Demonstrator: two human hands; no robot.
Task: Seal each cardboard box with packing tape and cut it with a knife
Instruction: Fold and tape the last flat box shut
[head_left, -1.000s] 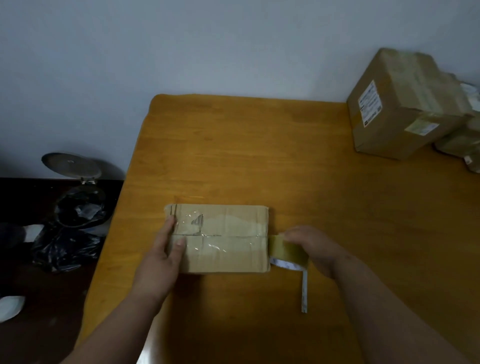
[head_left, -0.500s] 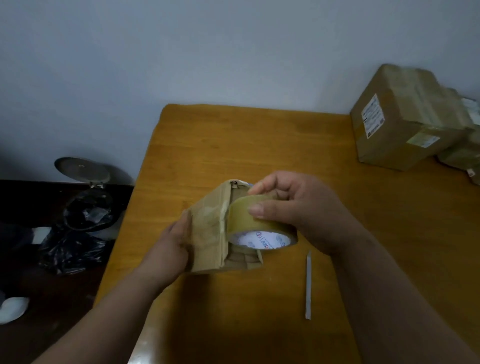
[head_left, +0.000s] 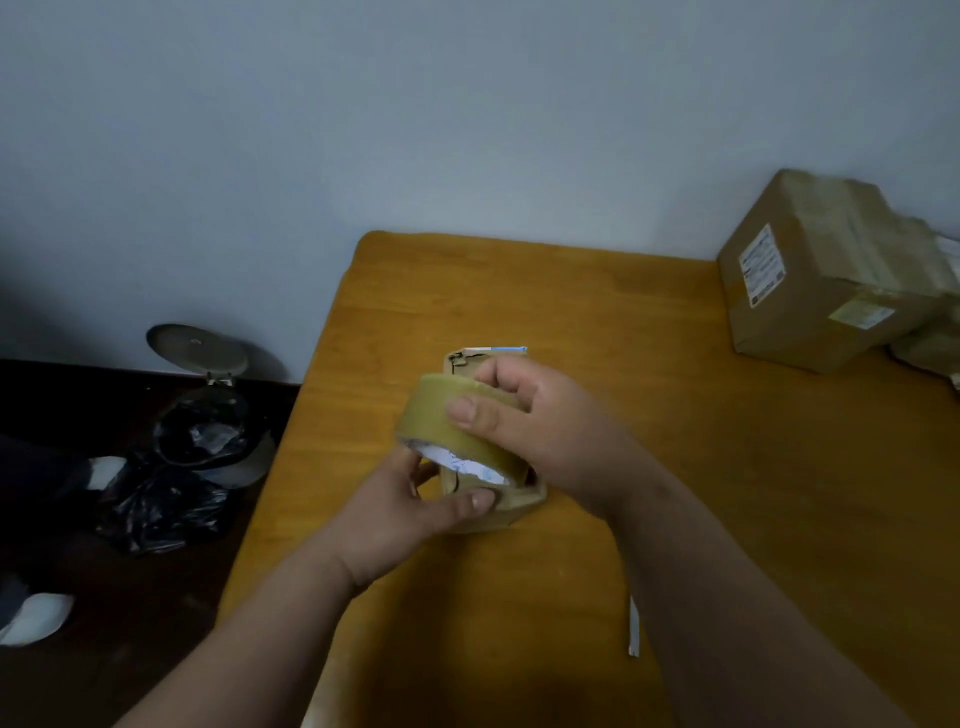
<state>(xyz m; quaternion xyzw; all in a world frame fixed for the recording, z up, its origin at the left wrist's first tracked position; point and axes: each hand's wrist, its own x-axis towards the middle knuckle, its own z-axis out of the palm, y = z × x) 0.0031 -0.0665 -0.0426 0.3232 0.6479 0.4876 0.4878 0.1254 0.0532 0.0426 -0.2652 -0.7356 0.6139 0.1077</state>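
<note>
Your right hand (head_left: 540, 431) fingers pinch the tape roll (head_left: 457, 436) while left hand (head_left: 410, 509) fingers grip the raised box (head_left: 498, 499); slack tension risks a wrinkled, off-seam strip

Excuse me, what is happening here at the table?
A person is taping a small cardboard box held up above the wooden table. The left hand holds the box from below, and the right hand grips the roll of brown packing tape against it. The knife lies on the table.
</note>
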